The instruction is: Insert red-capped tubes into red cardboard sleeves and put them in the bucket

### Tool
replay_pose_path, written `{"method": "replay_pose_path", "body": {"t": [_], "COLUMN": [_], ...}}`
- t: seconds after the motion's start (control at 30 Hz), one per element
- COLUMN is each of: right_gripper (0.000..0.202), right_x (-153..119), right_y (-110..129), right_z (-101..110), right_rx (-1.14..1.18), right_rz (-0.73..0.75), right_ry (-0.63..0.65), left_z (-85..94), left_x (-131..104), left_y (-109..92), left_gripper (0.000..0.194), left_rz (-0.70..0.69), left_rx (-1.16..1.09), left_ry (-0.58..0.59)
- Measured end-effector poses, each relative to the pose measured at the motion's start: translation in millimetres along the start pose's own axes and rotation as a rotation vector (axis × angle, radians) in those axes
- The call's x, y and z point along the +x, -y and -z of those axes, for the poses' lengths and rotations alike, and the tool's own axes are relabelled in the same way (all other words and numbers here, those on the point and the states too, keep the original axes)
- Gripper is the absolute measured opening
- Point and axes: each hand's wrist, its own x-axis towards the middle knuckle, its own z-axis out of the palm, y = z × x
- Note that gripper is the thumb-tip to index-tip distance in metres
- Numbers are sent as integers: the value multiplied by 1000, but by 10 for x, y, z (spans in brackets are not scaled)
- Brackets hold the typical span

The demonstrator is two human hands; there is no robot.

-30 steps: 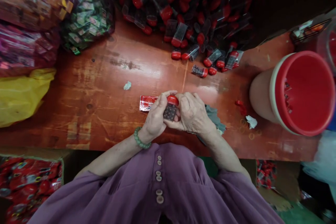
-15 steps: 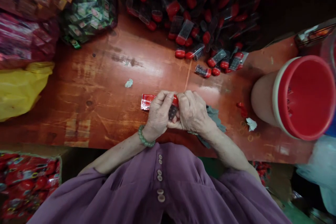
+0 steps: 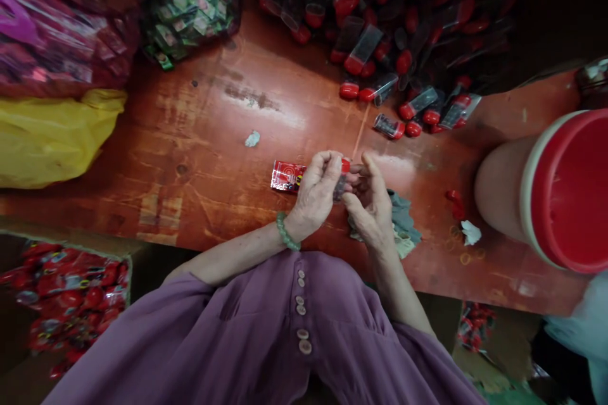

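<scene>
1. Several crinkled plastic bags crowd the left: a see-through magenta bag [image 3: 71, 50] of small packets, a glossy yellow bag [image 3: 57, 139] below, and a dark translucent bag [image 3: 192, 9] of little green boxes. Under the table edge, a cardboard box [image 3: 129, 278] holds shiny red pieces.
2. On the scuffed, red-brown wooden table [image 3: 213, 152], a pale crumpled scrap [image 3: 252, 138] lies near a flat, shiny red packet [image 3: 284, 176].
3. The left hand [image 3: 317, 188], a bracelet [image 3: 287, 232] of round green beads at its wrist, slants inward with its back upward, fingers and thumb closed around a red-capped container [image 3: 339, 186].
4. That container sits between the two hands, its clear body mostly hidden.
5. The right hand [image 3: 373, 202] angles leftward, palm inward, thumb and fingers parted beside the container; whether they touch it, I cannot tell. A grey-green cloth [image 3: 403, 221] lies rumpled by its wrist.
6. Above sprawls a heap [image 3: 363, 50] of clear containers with rounded red caps.
7. Far right stands a pale bucket [image 3: 503, 174], smooth red within its rim.
</scene>
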Motion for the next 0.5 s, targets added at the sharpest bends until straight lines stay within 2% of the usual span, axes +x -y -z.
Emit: {"method": "replay_pose_path", "body": {"t": [0.13, 0.23, 0.3, 0.4, 0.47, 0.5], "right_gripper": [58, 55, 49, 36, 37, 41], "right_x": [-96, -91, -81, -92, -117, -132], "right_y": [-23, -33, -34, -32, -40, -50], "right_z": [-158, -240, -258, -236, -211, -201], "right_rx": [33, 241, 427, 661, 768, 810], "right_rz": [-75, -161, -226, -399, -498, -521], "right_ry": [-8, -38, -43, -14, -9, -16], "left_z": [8, 110, 240, 483, 607, 639], "left_x": [-15, -33, -50, -139, -300, -420], "left_y": [104, 155, 144, -15, -238, -377], "left_gripper": [47, 52, 49, 44, 40, 38], "left_rz": [-27, -46, -108, -314, -445, -471], "left_rx": [79, 88, 209, 568, 749, 799], "left_ry": [17, 103, 154, 177, 177, 217]}}
